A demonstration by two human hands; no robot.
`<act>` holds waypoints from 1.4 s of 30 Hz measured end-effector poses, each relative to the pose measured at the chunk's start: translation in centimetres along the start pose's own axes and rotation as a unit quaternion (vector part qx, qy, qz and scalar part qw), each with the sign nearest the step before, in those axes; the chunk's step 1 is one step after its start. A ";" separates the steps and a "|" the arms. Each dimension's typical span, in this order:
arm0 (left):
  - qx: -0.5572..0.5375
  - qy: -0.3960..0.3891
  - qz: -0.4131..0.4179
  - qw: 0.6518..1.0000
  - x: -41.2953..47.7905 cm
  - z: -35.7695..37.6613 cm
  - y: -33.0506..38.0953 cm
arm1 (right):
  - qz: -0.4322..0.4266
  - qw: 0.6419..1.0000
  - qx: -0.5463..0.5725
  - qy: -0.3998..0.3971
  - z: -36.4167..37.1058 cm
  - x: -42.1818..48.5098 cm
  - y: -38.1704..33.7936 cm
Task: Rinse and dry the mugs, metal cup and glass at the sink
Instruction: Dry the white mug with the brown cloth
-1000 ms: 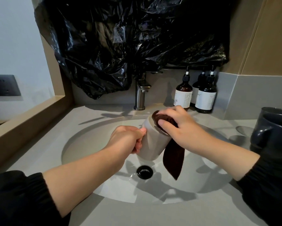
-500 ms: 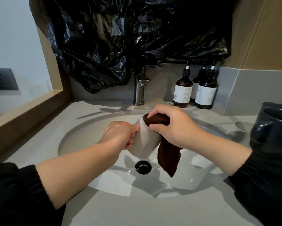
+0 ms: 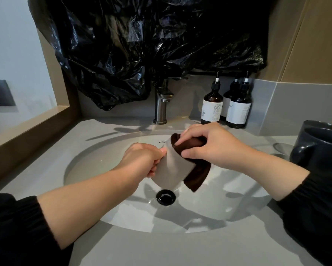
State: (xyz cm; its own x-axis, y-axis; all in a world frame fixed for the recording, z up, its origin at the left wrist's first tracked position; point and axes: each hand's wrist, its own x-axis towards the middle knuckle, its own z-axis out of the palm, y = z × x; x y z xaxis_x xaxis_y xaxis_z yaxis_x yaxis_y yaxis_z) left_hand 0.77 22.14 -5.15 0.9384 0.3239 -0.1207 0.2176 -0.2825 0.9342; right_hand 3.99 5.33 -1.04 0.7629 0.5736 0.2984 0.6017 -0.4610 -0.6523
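A pale grey-white mug (image 3: 172, 169) is tilted above the white sink basin (image 3: 103, 162), its mouth turned to the upper right. My left hand (image 3: 142, 160) grips the mug at its left side, where its handle is hidden by my fingers. My right hand (image 3: 209, 146) pinches a dark brown cloth (image 3: 197, 175) and pushes it into the mug's mouth; the rest of the cloth hangs down over the basin. A dark mug (image 3: 320, 148) stands on the counter at the right edge.
A metal faucet (image 3: 161, 106) rises behind the basin, with no water running. Three brown pump bottles (image 3: 226, 110) stand at the back right. Black plastic sheeting (image 3: 151, 45) covers the wall above. The black drain (image 3: 165, 197) lies below the mug. A wooden ledge (image 3: 27, 131) runs along the left.
My right hand has turned the cloth inside the mug's mouth, and its fingers have shifted on the rim. The mug stays over the basin in my left hand.
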 end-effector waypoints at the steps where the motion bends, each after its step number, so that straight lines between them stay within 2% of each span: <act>1: -0.001 0.000 0.001 1.000 -0.1 -0.1 0.0 | 0.004 1.000 0.003 -0.024 -0.5 -0.1 0.1; 4: 0.041 -0.001 -0.023 0.999 -0.1 0.5 0.8 | 0.042 0.998 0.020 -0.044 -1.7 -0.1 0.7; 8: 0.119 -0.005 -0.037 0.992 0.0 1.4 1.5 | 0.115 0.993 0.035 0.016 -1.6 0.4 1.8; 11: 0.112 -0.007 -0.025 0.993 -0.1 1.3 1.0 | 0.095 0.993 0.002 0.067 -0.3 0.3 1.5; 13: 0.098 -0.001 -0.023 0.995 0.1 1.2 1.0 | 0.076 0.995 0.008 0.071 0.4 0.2 1.0; 16: 0.069 0.016 -0.029 0.997 0.2 0.6 0.6 | 0.060 0.998 0.025 0.027 0.5 0.0 0.4; 18: 0.024 0.004 0.001 1.000 0.0 -0.1 0.1 | 0.053 0.998 0.021 -0.033 -0.4 -0.1 0.1; 20: 0.003 -0.007 0.035 0.999 -0.1 -0.5 -0.2 | 0.064 0.995 -0.010 -0.082 -1.3 -0.2 0.3; 21: 0.008 -0.006 0.041 0.999 0.0 -0.5 -0.2 | 0.076 0.993 -0.036 -0.078 -1.7 -0.2 0.5; 24: 0.014 -0.007 0.053 0.999 0.2 -0.4 -0.1 | 0.097 0.993 -0.062 0.037 -2.3 0.0 1.4; 27: -0.018 -0.054 0.073 0.996 -0.3 -0.5 -0.4 | 0.045 0.990 -0.024 0.134 -1.4 -0.3 0.8; 30: -0.049 -0.077 0.083 0.992 -0.6 -0.6 -0.4 | -0.027 0.992 -0.014 0.120 0.9 -0.8 -0.2; 32: -0.064 -0.082 0.083 0.991 -0.7 -0.6 -0.3 | -0.028 0.992 -0.014 0.124 1.4 -0.6 0.4; 35: -0.079 -0.074 0.063 0.992 -0.7 -0.7 -0.2 | 0.056 0.987 0.080 0.126 0.7 0.1 2.1; 37: -0.076 -0.070 0.031 0.994 -0.7 -0.8 -0.3 | 0.128 0.965 0.191 0.125 0.5 0.5 3.0; 38: -0.078 -0.072 0.011 0.994 -0.7 -0.9 -0.3 | 0.144 0.957 0.206 0.145 0.3 0.6 3.3; 40: -0.102 -0.084 -0.026 0.991 -0.7 -1.1 -0.3 | 0.129 0.955 0.167 0.207 -0.3 0.7 3.1; 42: -0.146 -0.098 -0.063 0.982 -0.6 -1.3 -0.3 | 0.070 0.961 0.100 0.249 -0.6 0.4 2.0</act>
State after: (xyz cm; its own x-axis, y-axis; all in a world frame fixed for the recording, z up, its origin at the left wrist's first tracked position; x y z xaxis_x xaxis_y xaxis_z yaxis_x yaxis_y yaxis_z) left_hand -0.21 23.15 -4.88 0.9486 0.1513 -0.2780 0.2769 0.0287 0.9605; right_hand 5.64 4.18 -1.84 0.8815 0.0971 0.4622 0.4656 -0.3422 -0.8162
